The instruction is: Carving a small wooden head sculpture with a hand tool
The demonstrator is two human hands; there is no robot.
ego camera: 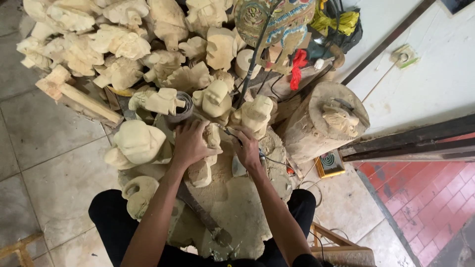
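Note:
My left hand [189, 143] grips a pale wooden carving [204, 165] and holds it against the sawdust-covered work block [237, 207] between my knees. Just to its right, my right hand [246, 147] is closed around a small powered carving tool [237, 168] with a thin metal tip touching the top of the carving. A dark cable [255, 59] runs up from the tool toward the back. Fine wood dust covers the block around both hands.
Several unfinished pale wooden figures [118, 42] are heaped behind and left of the block. A log stump [321, 123] bearing a small carved head stands to the right. A painted carving [277, 20], wood offcuts [74, 94] and a yellow coil tray [330, 163] lie around on the tiles.

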